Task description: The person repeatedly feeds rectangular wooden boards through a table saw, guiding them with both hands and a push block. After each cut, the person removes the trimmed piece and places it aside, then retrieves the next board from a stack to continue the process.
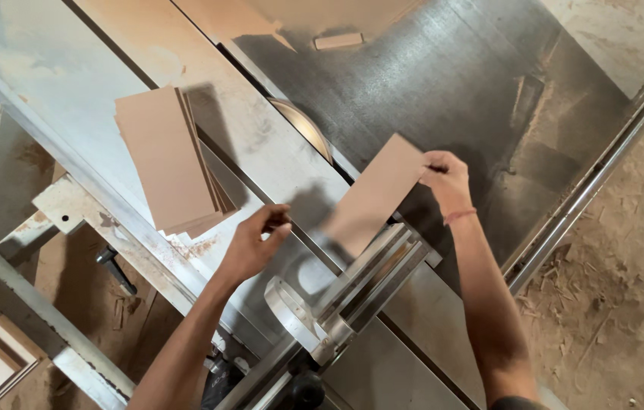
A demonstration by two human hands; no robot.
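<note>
Right hand (445, 181) pinches a board (376, 194) beside the blade (305, 126); a slip risks fingers. Left hand (255, 243) seems loosely curled, empty.

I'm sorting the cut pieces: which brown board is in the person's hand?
The single board beside the saw blade, pinched by the right hand. The others lie stacked on the left, untouched.

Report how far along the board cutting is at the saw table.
Looks done: a stack of cut boards lies on the sliding table, and a small offcut sits beyond the blade. In hand: the right hand holds one thin board near the fence; the left hand hovers empty. Left: no uncut stock is in view, so I cannot tell.
</note>
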